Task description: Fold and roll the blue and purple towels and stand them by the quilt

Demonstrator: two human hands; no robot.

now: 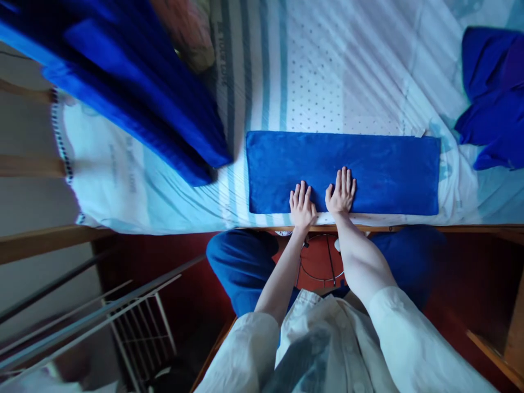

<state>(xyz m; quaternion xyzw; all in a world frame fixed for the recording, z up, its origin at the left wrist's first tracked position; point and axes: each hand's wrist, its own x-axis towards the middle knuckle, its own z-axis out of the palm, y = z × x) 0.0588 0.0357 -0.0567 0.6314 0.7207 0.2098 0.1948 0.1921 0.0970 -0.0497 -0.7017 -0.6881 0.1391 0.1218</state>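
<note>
A blue cloth [393, 174], laid out as a long flat rectangle, lies near the front edge of the bed. My left hand [302, 205] rests flat on its lower edge, fingers spread and pointing away from me. Just to the right, my right hand [341, 192] also presses flat on the cloth with its fingers apart. Neither hand grips anything. The cloth looks smooth, and its edges run nearly straight.
A stack of folded blue cloths [164, 103] lies to the left on the patterned bed sheet [319, 87]. Crumpled blue cloth [495, 98] sits at the far right. Below the bed's wooden edge [368, 228], a metal rack [143, 322] stands at lower left.
</note>
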